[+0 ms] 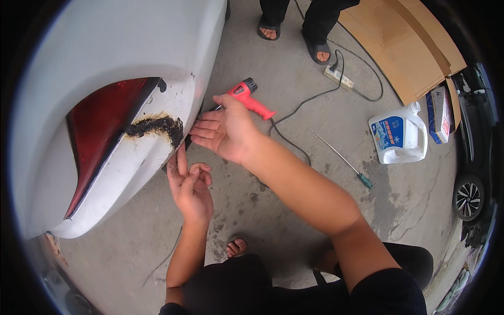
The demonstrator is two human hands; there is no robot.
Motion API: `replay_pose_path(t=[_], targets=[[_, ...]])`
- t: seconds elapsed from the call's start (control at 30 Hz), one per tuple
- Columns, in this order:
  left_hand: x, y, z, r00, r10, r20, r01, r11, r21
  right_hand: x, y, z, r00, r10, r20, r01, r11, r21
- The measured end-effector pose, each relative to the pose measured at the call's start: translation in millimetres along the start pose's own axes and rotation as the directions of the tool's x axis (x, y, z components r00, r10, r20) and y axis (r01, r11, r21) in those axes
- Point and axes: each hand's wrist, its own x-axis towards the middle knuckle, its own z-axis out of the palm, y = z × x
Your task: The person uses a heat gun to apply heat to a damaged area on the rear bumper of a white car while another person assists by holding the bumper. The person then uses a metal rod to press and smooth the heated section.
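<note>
A white car bumper point(149, 152) fills the left side, with a red tail light point(107, 123) set into it. A blackened, melted-looking burn point(157, 127) runs from the light toward the bumper's edge, with yellowish scorching around it. My right hand point(226, 128) is held palm up, fingers stretched out to that edge beside the burn. Just below it, my left hand point(191, 189) reaches up to the bumper's lower edge with one or two fingers extended and the others loosely bent. I see nothing held in either hand. Behind my right hand lies a red heat gun point(252, 100) on the ground.
A black cord runs from the heat gun toward a white power strip point(338, 77). A screwdriver point(363, 179) with a long shaft lies on the concrete. At right stand a white jug point(412, 139), a blue-and-white box point(440, 115) and flattened cardboard point(394, 47). Another person's sandalled feet point(320, 52) are ahead.
</note>
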Motion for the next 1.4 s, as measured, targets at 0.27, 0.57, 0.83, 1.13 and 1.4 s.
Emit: replay_pose_path(t=[0.27,0.57,0.83,1.13,1.4], targets=[[2.0,2.3,-5.0,0.998,0.01,0.062,-0.012,0.999,0.034,-0.6,-0.2,2.3,1.0,-0.008,-0.008,0.008,1.0,-0.002],[0.7,2.8,-5.8,0.999,0.019,0.038,-0.02,0.999,0.029,0.5,2.0,-0.2,0.999,-0.028,-0.016,0.027,0.996,-0.079],[0.5,7.2,-3.8,0.998,-0.009,0.064,0.007,0.999,0.041,-0.4,-3.0,-11.4,0.998,0.018,0.052,-0.015,0.998,-0.059],[-2.7,10.0,-1.3,0.995,-0.019,0.102,0.021,0.999,-0.024,1.3,1.2,-18.1,0.993,0.032,0.11,-0.035,0.999,0.023],[-5.3,3.3,2.6,0.997,0.003,0.081,-0.002,1.0,-0.012,1.4,1.3,-20.5,0.992,0.052,0.111,-0.059,0.996,0.064]])
